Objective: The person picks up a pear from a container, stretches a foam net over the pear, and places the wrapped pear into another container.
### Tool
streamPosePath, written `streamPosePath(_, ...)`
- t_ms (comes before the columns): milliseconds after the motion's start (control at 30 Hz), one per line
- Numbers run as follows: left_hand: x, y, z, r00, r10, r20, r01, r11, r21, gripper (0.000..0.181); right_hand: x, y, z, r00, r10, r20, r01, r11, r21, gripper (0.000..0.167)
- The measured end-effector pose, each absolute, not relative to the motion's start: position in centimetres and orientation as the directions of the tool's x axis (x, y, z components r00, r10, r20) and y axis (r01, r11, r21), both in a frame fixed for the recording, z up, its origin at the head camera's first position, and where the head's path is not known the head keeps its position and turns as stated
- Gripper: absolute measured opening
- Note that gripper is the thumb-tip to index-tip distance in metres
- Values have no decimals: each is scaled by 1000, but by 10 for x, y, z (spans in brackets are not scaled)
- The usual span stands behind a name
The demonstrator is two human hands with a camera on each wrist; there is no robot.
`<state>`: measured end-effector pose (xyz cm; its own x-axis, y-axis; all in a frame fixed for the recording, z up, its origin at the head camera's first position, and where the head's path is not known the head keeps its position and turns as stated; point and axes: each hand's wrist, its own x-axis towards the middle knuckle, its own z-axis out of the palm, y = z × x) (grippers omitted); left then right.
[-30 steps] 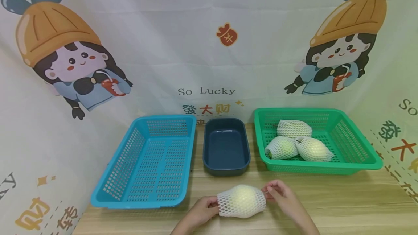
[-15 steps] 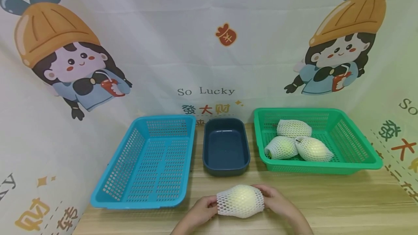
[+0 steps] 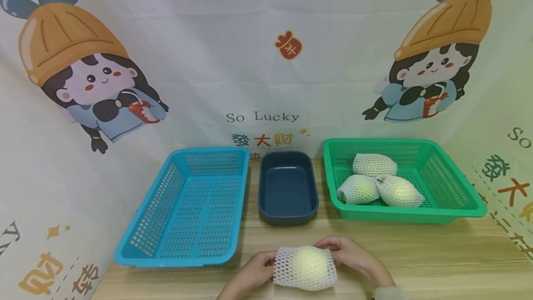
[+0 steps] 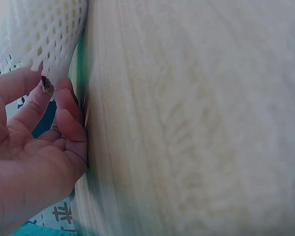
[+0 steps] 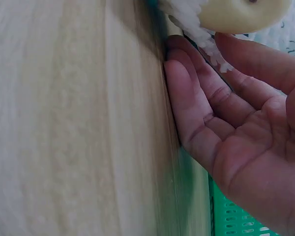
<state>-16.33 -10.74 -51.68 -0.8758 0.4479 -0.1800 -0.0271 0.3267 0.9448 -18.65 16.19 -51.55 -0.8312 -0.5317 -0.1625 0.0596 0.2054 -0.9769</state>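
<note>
A pale yellow fruit, which looks like a pear [image 3: 311, 264], lies in a white foam net [image 3: 285, 267] near the table's front edge. My left hand [image 3: 257, 270] pinches the net's left end between thumb and fingers; a small dark stem-like bit shows by the fingertips [image 4: 35, 101] in the left wrist view. At the other end my right hand [image 3: 347, 256] holds the net's edge, its fingers partly hidden behind. In the right wrist view the fruit's bare, dimpled end [image 5: 246, 14] sticks out of the net, with the thumb close beneath it.
A blue basket [image 3: 179, 261] stands left, a dark blue tub [image 3: 288, 220] in the middle, and a green basket [image 3: 416, 215] at the right. Several netted fruits [image 3: 400, 191] lie in the green basket. A printed cloth [image 3: 200, 59] hangs behind the wooden table [image 3: 449, 263].
My right hand has moved from the net's right tip to behind its upper right edge. The netted fruit has tilted and shifted slightly towards me, and the left hand keeps its grip.
</note>
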Motion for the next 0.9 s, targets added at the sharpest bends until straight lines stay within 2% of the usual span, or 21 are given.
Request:
streamPosePath(267,-163,-107,-514,-870,460,-178,-35,301,953,25,-184,160,-514,-847,-508,-159,40,237,-971,26)
streamPosePath(633,-164,-112,-516,-839,508,-194,-41,296,954,21,-178,163,-515,-879,-457,-134,48,194,-980,26)
streamPosePath(900,-163,-114,-509,-797,546,-259,-110,290,951,21,-177,166,-518,-886,-443,-133,65,165,-984,23)
